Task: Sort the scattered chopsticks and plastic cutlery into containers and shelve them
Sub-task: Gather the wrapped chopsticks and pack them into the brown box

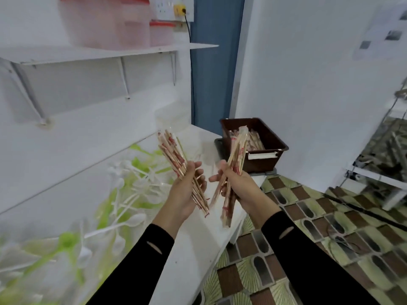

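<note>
Now we hold wrapped chopsticks over the worktop (191, 249) edge: our left grip (187, 190) is clamped round the left bundle (170, 148), our right grip (240, 188) round the right bundle (236, 150), its tips before the brown bin (264, 165) holding more.

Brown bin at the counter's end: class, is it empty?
No, the brown bin holds a pile of wrapped chopsticks inside it.

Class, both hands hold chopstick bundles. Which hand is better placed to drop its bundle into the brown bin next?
Probably the right hand: it is nearer the brown bin, its bundle tipped toward it. The left hand is farther off.
</note>
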Demonstrator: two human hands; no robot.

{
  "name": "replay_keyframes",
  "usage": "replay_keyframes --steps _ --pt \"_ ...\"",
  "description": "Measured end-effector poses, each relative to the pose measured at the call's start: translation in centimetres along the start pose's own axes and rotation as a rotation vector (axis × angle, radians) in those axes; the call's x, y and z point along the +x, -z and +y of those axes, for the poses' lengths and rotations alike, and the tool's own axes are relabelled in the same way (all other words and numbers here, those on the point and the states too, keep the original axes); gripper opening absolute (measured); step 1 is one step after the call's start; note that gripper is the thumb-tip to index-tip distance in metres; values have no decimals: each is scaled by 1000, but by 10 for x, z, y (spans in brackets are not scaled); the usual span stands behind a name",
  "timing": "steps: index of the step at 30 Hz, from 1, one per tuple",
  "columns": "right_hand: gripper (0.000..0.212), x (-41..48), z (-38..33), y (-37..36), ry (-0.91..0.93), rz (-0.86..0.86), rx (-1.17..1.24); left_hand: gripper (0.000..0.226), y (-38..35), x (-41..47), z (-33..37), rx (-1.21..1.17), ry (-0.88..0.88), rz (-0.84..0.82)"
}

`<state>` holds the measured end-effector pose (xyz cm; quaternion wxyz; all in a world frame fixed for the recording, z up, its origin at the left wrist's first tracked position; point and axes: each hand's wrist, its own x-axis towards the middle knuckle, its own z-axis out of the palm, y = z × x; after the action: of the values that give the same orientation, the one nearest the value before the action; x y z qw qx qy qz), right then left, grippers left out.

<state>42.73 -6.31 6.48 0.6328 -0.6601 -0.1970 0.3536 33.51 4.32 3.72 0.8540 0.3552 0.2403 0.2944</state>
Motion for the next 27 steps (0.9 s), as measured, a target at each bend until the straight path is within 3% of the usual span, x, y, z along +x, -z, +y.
replay_keyframes --steps 7,12,15,21,27 --pt "29 78 -41 32 -53 -102 172 22 -43 73 15 39 -25 -4" --pt "26 126 -65 65 -90 -1 256 29 -79 125 13 62 27 -68" --pt "40 150 -72 94 -74 52 225 34 -110 149 4 161 46 -122" --pt "18 199 -90 143 -60 96 220 25 -162 196 -13 243 12 -184" --pt "26 245 -115 176 11 176 215 31 -200 250 -35 228 8 -178"
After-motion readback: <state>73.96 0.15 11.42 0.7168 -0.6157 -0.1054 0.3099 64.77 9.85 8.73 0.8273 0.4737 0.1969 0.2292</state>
